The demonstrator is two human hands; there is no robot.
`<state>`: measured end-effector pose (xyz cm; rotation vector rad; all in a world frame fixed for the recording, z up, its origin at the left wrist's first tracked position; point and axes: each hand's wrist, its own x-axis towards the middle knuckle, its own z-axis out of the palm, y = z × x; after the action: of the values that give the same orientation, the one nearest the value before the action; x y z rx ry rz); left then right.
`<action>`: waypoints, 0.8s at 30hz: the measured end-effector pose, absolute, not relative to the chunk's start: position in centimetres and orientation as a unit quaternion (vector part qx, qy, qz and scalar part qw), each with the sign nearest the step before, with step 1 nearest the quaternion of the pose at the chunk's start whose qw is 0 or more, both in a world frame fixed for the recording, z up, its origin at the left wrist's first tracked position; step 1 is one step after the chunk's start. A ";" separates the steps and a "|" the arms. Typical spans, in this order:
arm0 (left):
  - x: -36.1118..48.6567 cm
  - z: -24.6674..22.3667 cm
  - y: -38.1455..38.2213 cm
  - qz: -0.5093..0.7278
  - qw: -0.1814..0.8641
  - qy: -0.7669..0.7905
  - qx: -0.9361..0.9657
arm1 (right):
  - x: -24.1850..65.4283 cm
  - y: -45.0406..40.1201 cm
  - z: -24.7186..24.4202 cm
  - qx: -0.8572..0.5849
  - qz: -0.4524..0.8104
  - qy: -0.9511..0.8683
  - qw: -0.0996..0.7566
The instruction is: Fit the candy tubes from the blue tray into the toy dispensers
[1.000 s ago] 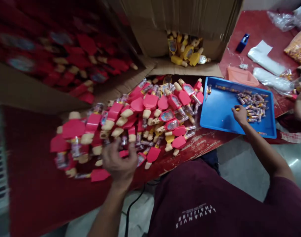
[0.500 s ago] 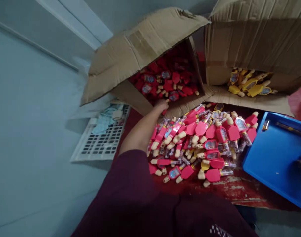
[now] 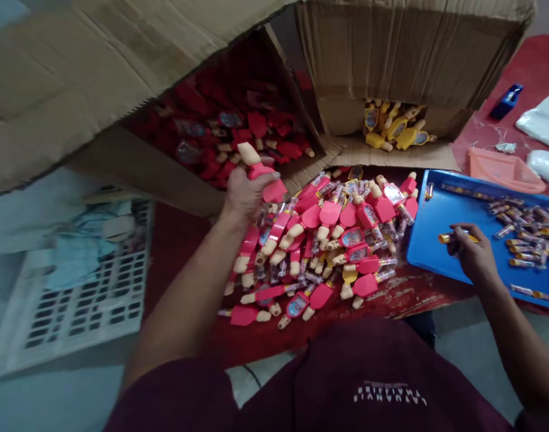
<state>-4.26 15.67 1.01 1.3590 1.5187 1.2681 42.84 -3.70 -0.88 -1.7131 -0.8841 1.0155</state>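
Observation:
My left hand (image 3: pixel 246 195) grips a red toy piece (image 3: pixel 272 186) with a beige top, at the mouth of the left cardboard box. More red pieces (image 3: pixel 257 125) lie inside that box. My right hand (image 3: pixel 474 252) pinches a small yellow-and-clear tube (image 3: pixel 447 238) above the blue tray (image 3: pixel 445 212). Many similar tubes (image 3: pixel 528 246) lie at the tray's right side. Between my hands, a heap of red pieces with clear tubes attached (image 3: pixel 330 213) covers the red table.
A second cardboard box (image 3: pixel 391 66) holds yellow pieces (image 3: pixel 398 128). At the left stands a white plastic crate (image 3: pixel 76 318) with cloths (image 3: pixel 83 240) on it. An orange tray (image 3: pixel 503 171), a blue object (image 3: pixel 507 102) and plastic bags (image 3: pixel 544 120) lie at the right.
The view has swung to the right. My left hand has come up from the box edge with a red piece, and my right hand now shows fully over the tray with a tube.

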 end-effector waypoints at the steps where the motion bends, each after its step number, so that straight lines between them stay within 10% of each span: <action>1: -2.4 2.3 13.0 0.544 0.451 0.533 0.465 | 41.0 -4.0 -0.1 -0.682 0.440 -0.342 0.474; 9: 8.7 6.5 -4.0 0.618 0.609 0.385 0.316 | 30.0 -9.7 3.2 -0.538 0.549 -0.434 0.469; 24: 11.5 5.5 -11.7 0.685 0.515 0.447 0.258 | 23.0 -16.9 1.9 -0.532 0.163 -0.648 0.520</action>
<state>11.50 -11.75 5.50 0.6199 1.0730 1.6451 23.02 -16.93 1.88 -1.2743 -1.5533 0.3916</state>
